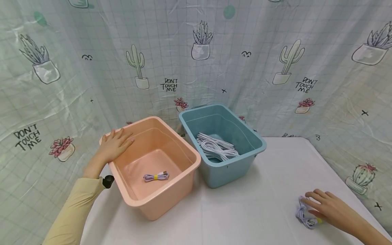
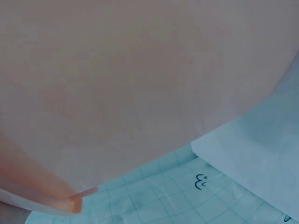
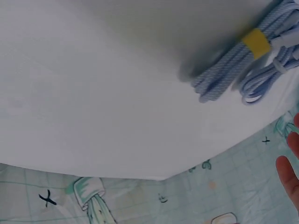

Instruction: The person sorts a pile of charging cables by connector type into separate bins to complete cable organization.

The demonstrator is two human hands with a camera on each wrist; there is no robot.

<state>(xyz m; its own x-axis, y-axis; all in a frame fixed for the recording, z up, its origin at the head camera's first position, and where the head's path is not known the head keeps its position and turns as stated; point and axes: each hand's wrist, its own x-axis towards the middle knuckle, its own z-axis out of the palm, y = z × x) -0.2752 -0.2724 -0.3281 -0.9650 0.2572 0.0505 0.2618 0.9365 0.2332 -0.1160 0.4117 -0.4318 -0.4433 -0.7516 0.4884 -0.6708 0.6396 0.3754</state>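
Note:
My left hand (image 1: 114, 147) rests with spread fingers over the left rim of a peach plastic bin (image 1: 169, 199). Inside that bin lies one coiled lavender cable (image 1: 150, 177) with a yellow band round its middle. At the right of the table, my right hand (image 1: 332, 208) is over more lavender cable, its fingers loosely bent. The right wrist view shows two coils there side by side: a cable bundle with a yellow band (image 3: 224, 74) and a smaller cable bundle (image 3: 261, 85). The fingertips (image 3: 286, 172) appear at that view's right edge, apart from both bundles.
A blue-grey bin (image 1: 231, 173) stands right of the peach one, close beside it, holding several coiled white cables (image 1: 215, 148). Both bins sit on a white-covered table (image 1: 254, 207). A cactus-print curtain (image 1: 245, 75) hangs behind and along the sides.

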